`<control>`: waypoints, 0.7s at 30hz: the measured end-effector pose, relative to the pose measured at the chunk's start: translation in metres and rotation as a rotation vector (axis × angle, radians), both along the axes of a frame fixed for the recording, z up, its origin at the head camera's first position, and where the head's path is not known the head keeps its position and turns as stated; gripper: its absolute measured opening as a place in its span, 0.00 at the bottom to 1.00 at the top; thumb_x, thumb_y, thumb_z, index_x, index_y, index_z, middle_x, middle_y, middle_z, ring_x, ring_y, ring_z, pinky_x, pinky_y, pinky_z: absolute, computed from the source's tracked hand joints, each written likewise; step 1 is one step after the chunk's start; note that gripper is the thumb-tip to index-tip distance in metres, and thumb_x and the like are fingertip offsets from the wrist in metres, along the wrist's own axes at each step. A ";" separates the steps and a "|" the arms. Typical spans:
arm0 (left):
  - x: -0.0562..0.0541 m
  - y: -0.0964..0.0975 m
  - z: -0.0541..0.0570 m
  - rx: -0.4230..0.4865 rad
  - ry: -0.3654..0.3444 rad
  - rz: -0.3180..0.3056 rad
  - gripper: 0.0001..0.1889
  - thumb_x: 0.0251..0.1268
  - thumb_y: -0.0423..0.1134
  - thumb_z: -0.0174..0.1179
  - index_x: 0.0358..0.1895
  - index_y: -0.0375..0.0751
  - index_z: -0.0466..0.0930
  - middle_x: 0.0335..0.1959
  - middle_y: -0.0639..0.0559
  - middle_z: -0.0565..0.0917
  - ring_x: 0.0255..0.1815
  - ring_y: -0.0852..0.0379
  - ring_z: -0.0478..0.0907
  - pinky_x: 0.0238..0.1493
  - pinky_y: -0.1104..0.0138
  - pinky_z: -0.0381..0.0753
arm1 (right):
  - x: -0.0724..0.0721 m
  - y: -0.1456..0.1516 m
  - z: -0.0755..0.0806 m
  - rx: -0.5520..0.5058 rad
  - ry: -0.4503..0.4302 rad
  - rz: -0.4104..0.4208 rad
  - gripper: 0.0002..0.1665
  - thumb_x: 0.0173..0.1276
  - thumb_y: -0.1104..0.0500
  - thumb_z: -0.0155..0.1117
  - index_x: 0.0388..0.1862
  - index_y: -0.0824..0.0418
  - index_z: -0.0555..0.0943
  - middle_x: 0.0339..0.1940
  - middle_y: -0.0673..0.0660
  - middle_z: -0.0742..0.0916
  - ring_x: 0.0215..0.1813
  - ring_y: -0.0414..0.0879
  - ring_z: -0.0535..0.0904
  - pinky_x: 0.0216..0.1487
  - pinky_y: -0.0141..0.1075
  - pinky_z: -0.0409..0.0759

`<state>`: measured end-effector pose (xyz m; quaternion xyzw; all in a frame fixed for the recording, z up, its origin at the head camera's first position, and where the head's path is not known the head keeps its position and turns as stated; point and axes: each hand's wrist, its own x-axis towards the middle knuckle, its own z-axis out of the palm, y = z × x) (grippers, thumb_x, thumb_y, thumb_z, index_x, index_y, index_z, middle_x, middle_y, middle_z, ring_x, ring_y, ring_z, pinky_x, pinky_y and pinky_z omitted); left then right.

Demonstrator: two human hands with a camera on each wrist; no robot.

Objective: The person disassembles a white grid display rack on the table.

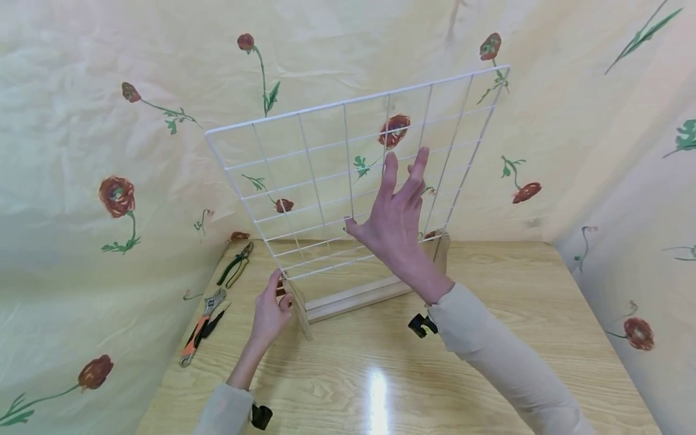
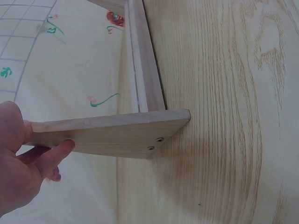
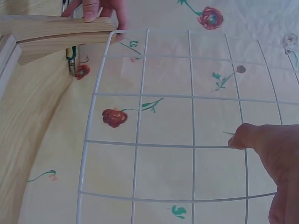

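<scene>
A white wire grid panel (image 1: 307, 176) stands tilted, its lower edge at a low wooden stand (image 1: 353, 296) on the table. My left hand (image 1: 270, 314) grips the upper end of the stand's left side board (image 2: 103, 133), beside the grid's lower left corner. Two dark screw heads show low on that board in the left wrist view. In front of the grid is my right hand (image 1: 394, 226), fingers spread and reaching upward, with its thumb (image 3: 245, 136) against a wire. Its other fingers are mostly hidden in the right wrist view.
Along the table's left side lie green-handled pliers (image 1: 235, 266), an adjustable wrench (image 1: 202, 326) with an orange grip, and a small dark pointed tool (image 1: 214, 322). Flower-patterned cloth (image 1: 163, 48) hangs behind and on both sides of the wooden table (image 1: 489, 290).
</scene>
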<state>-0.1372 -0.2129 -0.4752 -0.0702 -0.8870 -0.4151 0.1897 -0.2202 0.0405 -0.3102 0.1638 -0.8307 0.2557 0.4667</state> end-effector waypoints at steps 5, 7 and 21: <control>0.000 -0.001 -0.002 0.012 0.010 -0.007 0.32 0.57 0.13 0.59 0.66 0.31 0.66 0.48 0.30 0.81 0.45 0.35 0.83 0.40 0.57 0.88 | 0.007 0.004 0.014 -0.016 0.008 -0.005 0.83 0.32 0.44 0.89 0.77 0.57 0.40 0.74 0.78 0.41 0.67 0.68 0.59 0.53 0.57 0.77; 0.000 -0.001 -0.002 0.026 0.004 -0.011 0.31 0.57 0.13 0.58 0.65 0.33 0.67 0.49 0.31 0.81 0.45 0.35 0.83 0.40 0.57 0.88 | 0.009 0.007 0.018 -0.024 0.006 -0.003 0.83 0.33 0.45 0.89 0.77 0.57 0.40 0.74 0.78 0.41 0.67 0.67 0.59 0.56 0.57 0.76; -0.002 -0.010 -0.003 0.084 -0.039 -0.106 0.32 0.60 0.15 0.59 0.67 0.37 0.64 0.55 0.27 0.77 0.55 0.29 0.77 0.47 0.52 0.85 | 0.022 0.057 0.004 -0.079 -0.136 -0.041 0.79 0.36 0.48 0.88 0.77 0.54 0.41 0.77 0.72 0.37 0.73 0.62 0.54 0.62 0.56 0.74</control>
